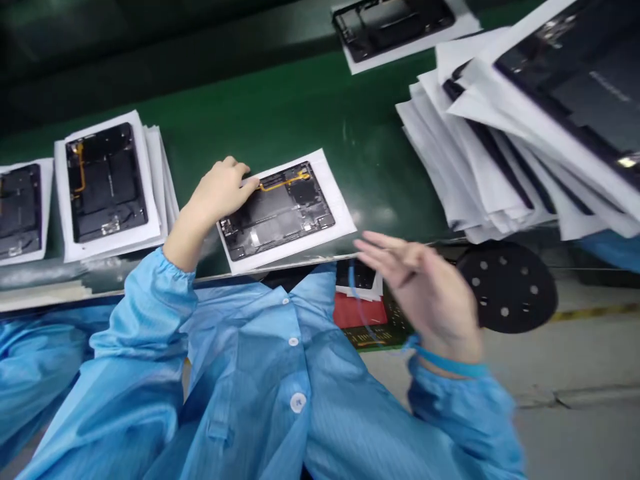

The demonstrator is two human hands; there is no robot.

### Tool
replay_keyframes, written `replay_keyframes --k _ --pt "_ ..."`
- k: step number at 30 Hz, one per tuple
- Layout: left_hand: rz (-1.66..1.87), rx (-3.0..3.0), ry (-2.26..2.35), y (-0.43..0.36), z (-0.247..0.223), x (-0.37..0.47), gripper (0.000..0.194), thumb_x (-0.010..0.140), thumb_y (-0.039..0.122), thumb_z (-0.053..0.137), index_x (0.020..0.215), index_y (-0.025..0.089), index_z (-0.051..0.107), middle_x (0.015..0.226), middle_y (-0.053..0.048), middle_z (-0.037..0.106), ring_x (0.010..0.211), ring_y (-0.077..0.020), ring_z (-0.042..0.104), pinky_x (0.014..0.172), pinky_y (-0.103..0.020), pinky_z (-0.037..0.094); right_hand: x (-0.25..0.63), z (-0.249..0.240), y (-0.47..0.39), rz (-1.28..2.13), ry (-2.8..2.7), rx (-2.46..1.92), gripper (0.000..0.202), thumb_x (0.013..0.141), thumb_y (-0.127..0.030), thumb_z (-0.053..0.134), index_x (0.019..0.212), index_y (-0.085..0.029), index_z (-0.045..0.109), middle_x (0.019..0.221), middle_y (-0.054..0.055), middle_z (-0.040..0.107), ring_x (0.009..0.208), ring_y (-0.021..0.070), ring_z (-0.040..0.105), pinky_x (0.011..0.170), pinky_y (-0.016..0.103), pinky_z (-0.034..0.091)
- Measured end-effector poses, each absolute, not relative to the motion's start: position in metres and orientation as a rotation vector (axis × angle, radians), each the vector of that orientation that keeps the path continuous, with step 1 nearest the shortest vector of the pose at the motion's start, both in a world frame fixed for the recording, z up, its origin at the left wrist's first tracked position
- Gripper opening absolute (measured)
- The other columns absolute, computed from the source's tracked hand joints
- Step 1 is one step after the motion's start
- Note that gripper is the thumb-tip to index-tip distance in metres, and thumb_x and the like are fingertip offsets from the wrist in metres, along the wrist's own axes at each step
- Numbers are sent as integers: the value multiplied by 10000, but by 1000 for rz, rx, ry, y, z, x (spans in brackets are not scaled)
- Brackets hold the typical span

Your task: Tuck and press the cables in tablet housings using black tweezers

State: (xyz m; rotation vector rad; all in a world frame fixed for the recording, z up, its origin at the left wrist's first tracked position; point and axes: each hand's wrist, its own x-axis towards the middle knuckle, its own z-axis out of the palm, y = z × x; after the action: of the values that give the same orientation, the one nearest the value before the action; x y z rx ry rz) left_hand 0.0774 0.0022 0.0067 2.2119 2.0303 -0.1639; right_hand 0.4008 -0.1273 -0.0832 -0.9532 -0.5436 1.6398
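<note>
Open tablet-like unit (277, 212) lies flat, inner side up, on a white sheet (333, 195) at the near edge of the green table (280, 100), approx. centre, betw. the left stack (111, 183) and the right stack (480, 157). L hand (220, 190) is on its far-left corner, thumb along the far edge by the orange flex cable (284, 182); fingertips partly hidden, so can't tell if it's pinching or just resting. R hand (425, 287) is empty as far as I can see, fingers out straight and loosely spread, just off the sheet's near-right corner, not touching; wrist has a blue band (453, 365). Handling, my guess: unit is light-to-med. wt., thin, stiff in the frame but prob. bendable if lifted by one corner; inner parts look fragile, esp. the flex, which could snag on a thumb. Sheet looks thin and soft, prob. slides easily on the smooth tabletop, and the unit may slip on it too. Best hold: outer rim only, both short ends, fingers under, thumbs on the frame, w/ nothing pressing the middle or the cable.
</note>
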Motion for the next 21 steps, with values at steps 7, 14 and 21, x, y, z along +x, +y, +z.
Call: replay_keyframes --k 7,14,21 --pt "-152 2081 2151 -7 -13 63 396 1030 307 539 1319 83 692 1247 -232 713 1247 -413 685 1190 -570 512 362 -93 -146 1744 -362 -937 474 966 -568 793 688 -295 523 1367 94 825 1425 295 725 1305 532 540" --pt "-167 1961 2203 -36 -16 41 230 977 308 579 962 174 765 986 -167 766 1027 -375 745 1034 -537 596 347 -88 -96 1668 -547 -966 486 916 -581 844 708 -286 519 1278 1 849 1384 311 753 1262 554 586" --pt "-171 1826 2301 -93 -14 29 351 1019 339 453 995 191 770 969 -182 775 956 -391 757 880 -517 608 289 -83 -1 1619 -973 -960 605 979 -760 703 739 -269 444 1259 41 823 1272 264 779 1127 466 649"
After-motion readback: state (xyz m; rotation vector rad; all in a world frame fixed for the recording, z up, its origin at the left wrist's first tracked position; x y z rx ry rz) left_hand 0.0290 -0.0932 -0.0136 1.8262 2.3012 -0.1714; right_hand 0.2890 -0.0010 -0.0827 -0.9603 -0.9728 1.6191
